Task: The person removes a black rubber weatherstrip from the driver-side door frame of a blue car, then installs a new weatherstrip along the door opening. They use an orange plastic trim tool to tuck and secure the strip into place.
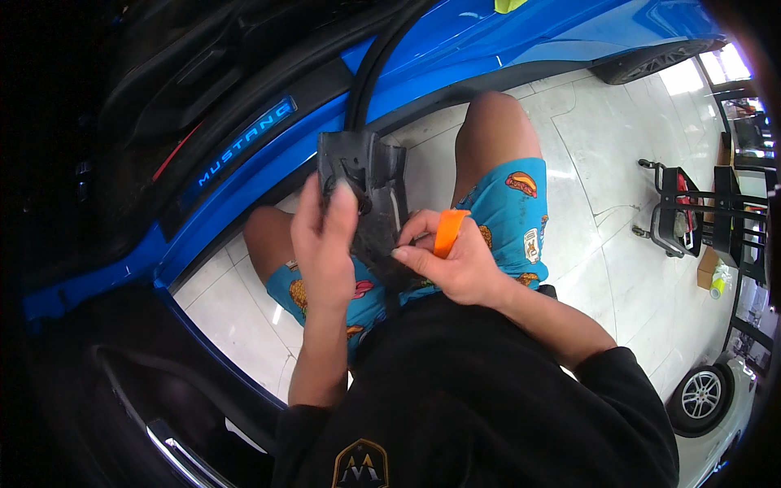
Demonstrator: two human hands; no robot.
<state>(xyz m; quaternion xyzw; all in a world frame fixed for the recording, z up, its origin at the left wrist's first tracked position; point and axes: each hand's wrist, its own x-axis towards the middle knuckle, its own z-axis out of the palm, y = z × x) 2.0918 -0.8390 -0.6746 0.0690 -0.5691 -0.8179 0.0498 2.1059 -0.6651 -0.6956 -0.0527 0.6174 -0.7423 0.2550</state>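
A black moulded plastic trim piece (376,175) is held up in front of me, above my lap. My left hand (327,224) grips its left side, with the thumb lying over its face and slightly blurred. At the lower right edge of the piece, my right hand (455,264) has its thumb and index finger pinched together by the plastic. A flat orange plastic tool (448,232) is tucked in the right hand and sticks up past the fingers. Black rubber weatherstrip (376,77) hangs down from above and meets the top of the trim piece, partly hidden behind it.
The blue car's open doorway has a sill plate (244,142) with glowing blue lettering at the left. A dark door panel (163,366) stands at lower left. Across the pale tiled floor (598,220) are a wheeled black cart (675,207), a cardboard box (706,268) and another car's wheel (701,394).
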